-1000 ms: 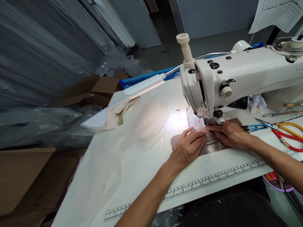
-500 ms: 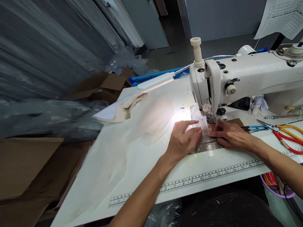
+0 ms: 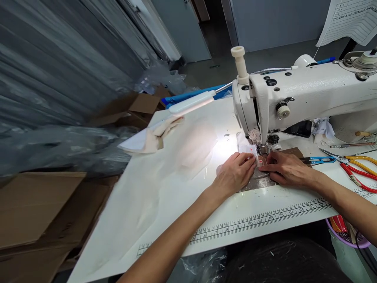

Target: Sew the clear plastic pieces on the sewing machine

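Beside the presser foot [image 3: 261,149] of a white sewing machine [image 3: 312,94], my two hands work close together over the machine bed. My left hand [image 3: 235,171] has its fingers drawn together, tips down at the edge of a pale sheet with small red marks [image 3: 246,149]. On the right, the thumb and fingers of my right hand [image 3: 287,168] are closed just in front of the foot, by a small pinkish piece [image 3: 260,160]. What either hand pinches is too small and covered to name. Under the fingers lies a shiny, scratched brownish plate [image 3: 259,182].
To the right lie blue-handled snips [image 3: 319,160], yellow-handled scissors [image 3: 362,162] and a red-handled tool [image 3: 357,179]. A lamp [image 3: 193,103] lights the white table [image 3: 176,204]. Cream cloth [image 3: 154,139] rests at the left edge. A printed ruler [image 3: 259,222] runs along the front.
My left hand has turned and moved its fingers together, down toward the presser foot; before, its index finger was stretched out. My right hand has stayed nearly still. The view has shifted slightly.
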Demonstrator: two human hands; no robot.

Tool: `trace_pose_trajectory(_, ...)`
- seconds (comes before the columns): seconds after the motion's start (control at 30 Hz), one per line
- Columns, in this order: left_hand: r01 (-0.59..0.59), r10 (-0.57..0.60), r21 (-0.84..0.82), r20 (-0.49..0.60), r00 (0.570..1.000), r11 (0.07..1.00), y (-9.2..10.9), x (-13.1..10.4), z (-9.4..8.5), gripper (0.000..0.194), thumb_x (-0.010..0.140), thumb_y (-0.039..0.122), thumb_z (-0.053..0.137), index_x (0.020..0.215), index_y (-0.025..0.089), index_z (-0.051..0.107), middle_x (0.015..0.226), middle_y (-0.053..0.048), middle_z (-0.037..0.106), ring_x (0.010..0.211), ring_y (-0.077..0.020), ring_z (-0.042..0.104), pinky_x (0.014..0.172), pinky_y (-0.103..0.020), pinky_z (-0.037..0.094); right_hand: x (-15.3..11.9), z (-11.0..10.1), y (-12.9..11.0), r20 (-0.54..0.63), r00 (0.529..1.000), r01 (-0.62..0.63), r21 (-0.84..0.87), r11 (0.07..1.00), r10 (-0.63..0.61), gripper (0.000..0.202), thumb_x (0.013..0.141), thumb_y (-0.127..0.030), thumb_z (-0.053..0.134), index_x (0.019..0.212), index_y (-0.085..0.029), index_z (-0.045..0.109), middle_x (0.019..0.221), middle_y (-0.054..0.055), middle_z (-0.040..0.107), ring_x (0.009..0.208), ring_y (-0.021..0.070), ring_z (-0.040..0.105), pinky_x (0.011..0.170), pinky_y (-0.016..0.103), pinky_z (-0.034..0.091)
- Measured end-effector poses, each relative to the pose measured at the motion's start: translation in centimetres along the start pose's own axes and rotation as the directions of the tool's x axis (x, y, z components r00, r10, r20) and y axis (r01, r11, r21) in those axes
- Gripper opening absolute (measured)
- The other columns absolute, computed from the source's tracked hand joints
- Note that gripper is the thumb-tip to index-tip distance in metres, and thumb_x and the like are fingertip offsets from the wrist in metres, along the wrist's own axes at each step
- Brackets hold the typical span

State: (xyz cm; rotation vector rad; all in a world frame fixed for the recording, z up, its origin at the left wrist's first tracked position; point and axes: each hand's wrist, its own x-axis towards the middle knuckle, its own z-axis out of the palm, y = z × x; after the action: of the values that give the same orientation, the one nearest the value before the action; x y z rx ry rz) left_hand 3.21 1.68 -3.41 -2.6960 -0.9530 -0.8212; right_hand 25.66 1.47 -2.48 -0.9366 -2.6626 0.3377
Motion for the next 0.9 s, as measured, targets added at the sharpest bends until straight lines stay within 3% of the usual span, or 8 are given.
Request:
trace_pose_trajectory(0.27,-0.062,0.057,0.057,0.093,0.994,0.996,-0.5,0.2,0.1,0.025,0.101,0.025,0.044,0.109,0.012,0.063,0.111,-0.013,0.067,0.082,-0.0192,0.062,0.070,-0.035,0.052,0.0,-0.1,0.0,0.011,1.000,0.025,-0.061,0.998,-0.024,0.033,0.092,-0.019,0.046,0.114,-0.022,0.070,0.102,0.012,0.059,0.086,0.0203,0.056,0.069,0.033,0.051)
trace_pose_trajectory(0.43,-0.032,0.019,0.094,0.142,0.990,0.995,-0.8,0.1,0.0,0.029,0.101,0.028,0.041,0.112,0.014,0.064,0.115,-0.012,0.067,0.083,-0.0207,0.059,0.070,-0.036,0.046,0.1,-0.1,-0.2,0.026,0.998,0.052,-0.119,0.992,-0.049,0.032,0.092,-0.018,0.045,0.115,-0.019,0.068,0.101,0.012,0.059,0.087,0.0213,0.056,0.069,0.033,0.051)
trace_pose_trajectory(0.6,0.006,-0.014,0.041,0.195,0.981,0.999,-1.7,0.5,0.1,0.032,0.102,0.032,0.039,0.115,0.018,0.065,0.121,-0.009,0.066,0.089,-0.0217,0.057,0.075,-0.037,0.044,0.4,0.1,-0.4,0.008,1.000,0.000,-0.149,0.989,0.001,0.031,0.093,-0.018,0.043,0.115,-0.018,0.065,0.099,0.012,0.060,0.083,0.0199,0.056,0.065,0.032,0.050)
trace_pose_trajectory(0.9,0.018,-0.024,0.039,0.161,0.987,0.999,-2.1,0.2,0.5,0.035,0.102,0.032,0.038,0.121,0.016,0.062,0.121,-0.012,0.066,0.095,-0.0250,0.056,0.079,-0.041,0.044,0.5,0.5,-0.7,-0.039,0.999,-0.011,-0.136,0.991,0.006,0.035,0.095,-0.017,0.038,0.116,-0.018,0.065,0.097,0.011,0.058,0.084,0.0204,0.055,0.072,0.036,0.052)
